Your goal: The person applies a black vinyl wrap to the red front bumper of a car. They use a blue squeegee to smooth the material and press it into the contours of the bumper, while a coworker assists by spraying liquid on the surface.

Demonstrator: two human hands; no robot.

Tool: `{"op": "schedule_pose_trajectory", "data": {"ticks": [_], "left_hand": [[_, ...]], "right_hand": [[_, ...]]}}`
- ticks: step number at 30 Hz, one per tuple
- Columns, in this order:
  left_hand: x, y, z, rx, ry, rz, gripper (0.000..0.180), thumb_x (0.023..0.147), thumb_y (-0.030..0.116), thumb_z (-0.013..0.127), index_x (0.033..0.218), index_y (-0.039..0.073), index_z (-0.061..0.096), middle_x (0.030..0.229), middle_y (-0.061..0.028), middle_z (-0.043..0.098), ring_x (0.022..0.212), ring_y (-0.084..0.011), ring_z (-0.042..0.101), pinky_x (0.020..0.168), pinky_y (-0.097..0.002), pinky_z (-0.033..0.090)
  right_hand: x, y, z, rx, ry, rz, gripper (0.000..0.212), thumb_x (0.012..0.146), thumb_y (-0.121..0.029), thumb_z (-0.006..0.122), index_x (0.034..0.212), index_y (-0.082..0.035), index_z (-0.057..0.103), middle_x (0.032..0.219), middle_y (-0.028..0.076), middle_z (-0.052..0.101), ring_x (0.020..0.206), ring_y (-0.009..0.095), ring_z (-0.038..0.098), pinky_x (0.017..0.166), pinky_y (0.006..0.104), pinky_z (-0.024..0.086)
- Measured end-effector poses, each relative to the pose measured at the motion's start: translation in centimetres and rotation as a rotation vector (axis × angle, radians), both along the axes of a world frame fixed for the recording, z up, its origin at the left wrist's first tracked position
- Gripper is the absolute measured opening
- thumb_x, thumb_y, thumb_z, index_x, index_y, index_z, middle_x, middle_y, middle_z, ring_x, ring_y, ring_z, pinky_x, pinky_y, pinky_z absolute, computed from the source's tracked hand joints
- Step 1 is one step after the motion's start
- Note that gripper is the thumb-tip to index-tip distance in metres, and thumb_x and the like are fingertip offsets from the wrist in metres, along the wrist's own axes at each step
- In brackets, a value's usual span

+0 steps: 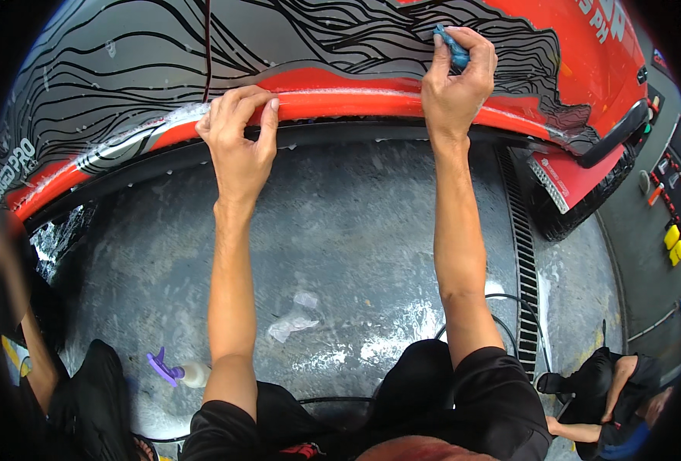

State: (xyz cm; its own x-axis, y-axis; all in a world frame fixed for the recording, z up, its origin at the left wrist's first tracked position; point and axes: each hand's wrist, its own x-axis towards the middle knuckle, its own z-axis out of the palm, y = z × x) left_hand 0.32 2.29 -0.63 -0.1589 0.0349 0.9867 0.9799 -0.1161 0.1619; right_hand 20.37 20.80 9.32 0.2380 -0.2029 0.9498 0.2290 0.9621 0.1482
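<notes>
My right hand (457,88) grips a soft, crumpled blue clay lump (454,48) between thumb and fingers. It presses the lump to the car's side panel (302,34), which is grey with black wavy lines. My left hand (240,131) rests on the red lower sill (348,104), fingers lying over its edge and thumb apart, with nothing held. White foam or water streaks run along the sill, and droplets dot the panel to the left. The palm sides of both hands are partly hidden.
A spray bottle (179,370) with a purple trigger and a crumpled clear plastic sheet (294,319) are on the wet grey floor. A drain grate (521,261), a black hose (509,319) and a tyre (586,203) are at right. Other people crouch at lower left and lower right.
</notes>
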Motion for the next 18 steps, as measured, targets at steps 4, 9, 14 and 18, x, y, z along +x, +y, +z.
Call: {"op": "schedule_pose_trajectory", "data": {"ticks": [4,9,14,18], "left_hand": [[-0.4,0.1,-0.2,0.005,-0.005,-0.022,0.009,0.098,0.015,0.079,0.103,0.008,0.080,0.109,-0.0011,0.077,0.103,-0.0197,0.067,0.100,-0.0355,0.038],[-0.2,0.2,-0.1,0.004,0.003,-0.002,0.009,0.098,0.015,0.079,0.104,0.008,0.080,0.108,-0.0010,0.076,0.103,-0.0194,0.066,0.100,-0.0357,0.037],[-0.7,-0.1,-0.2,-0.017,0.016,0.002,0.009,0.097,0.015,0.080,0.102,0.008,0.080,0.107,-0.0007,0.076,0.102,-0.0194,0.065,0.098,-0.0356,0.038],[-0.7,0.0,-0.1,-0.012,0.028,-0.017,0.008,0.097,0.015,0.080,0.102,0.008,0.080,0.106,-0.0008,0.075,0.101,-0.0192,0.065,0.097,-0.0355,0.038]], "right_hand": [[-0.6,-1.1,-0.8,0.085,-0.124,-0.070,0.021,0.088,0.000,0.079,0.106,-0.004,0.070,0.109,0.013,0.072,0.100,0.033,0.065,0.090,0.0438,0.048],[-0.6,-0.8,-0.4,0.077,-0.082,-0.058,0.020,0.089,-0.001,0.080,0.106,-0.004,0.070,0.108,0.012,0.072,0.100,0.032,0.065,0.090,0.0431,0.049],[0.9,-3.1,-0.3,-0.442,-0.023,0.393,0.012,0.097,-0.010,0.079,0.098,-0.003,0.070,0.084,0.003,0.071,0.071,0.011,0.062,0.064,0.0280,0.050],[0.9,-3.2,-0.3,-0.643,-0.134,0.470,0.021,0.093,-0.017,0.086,0.090,0.000,0.073,0.078,-0.002,0.068,0.069,0.004,0.058,0.063,0.0222,0.047]]}}
